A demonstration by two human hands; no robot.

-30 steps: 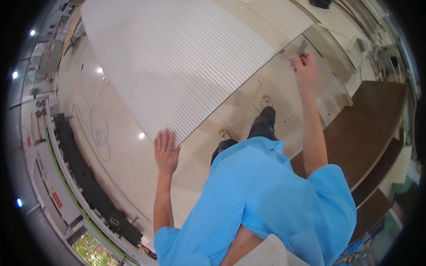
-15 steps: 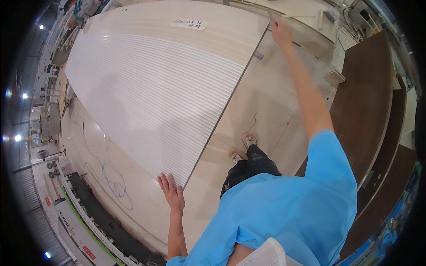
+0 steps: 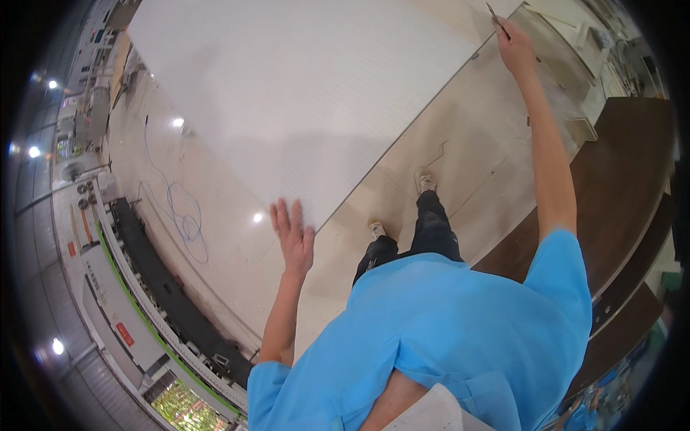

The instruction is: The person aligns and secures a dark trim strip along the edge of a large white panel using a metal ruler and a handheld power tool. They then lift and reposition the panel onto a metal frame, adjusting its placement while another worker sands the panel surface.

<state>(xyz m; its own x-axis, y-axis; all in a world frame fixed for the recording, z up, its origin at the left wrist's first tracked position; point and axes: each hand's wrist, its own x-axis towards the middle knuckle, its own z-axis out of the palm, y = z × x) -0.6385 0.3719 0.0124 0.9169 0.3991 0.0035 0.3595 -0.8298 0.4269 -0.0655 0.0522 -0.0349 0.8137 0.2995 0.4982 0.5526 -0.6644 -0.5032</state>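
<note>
A large white panel [image 3: 287,93] with faint fine ribbing fills the upper middle, its dark-edged long side running toward the upper right. My left hand [image 3: 293,237] rests at the panel's near corner, fingers stretched out and slightly apart. Far off at the upper right, my right hand [image 3: 514,44] is closed around a slim, dark, pointed tool [image 3: 492,13], perhaps a knife; its exact kind is unclear. That hand is beside the panel's far right edge.
Dark brown boards [image 3: 611,165] stand at the right. A blue hose [image 3: 180,215] lies coiled on the pale floor [image 3: 165,165] at left, beside a long machine [image 3: 122,316] with a black bed. My shoes [image 3: 427,181] are between the panel and my body.
My head view has shifted, so the panel sits higher in the picture. My right arm has swung further right, and the tool now shows more clearly. My left hand stays at the panel's corner.
</note>
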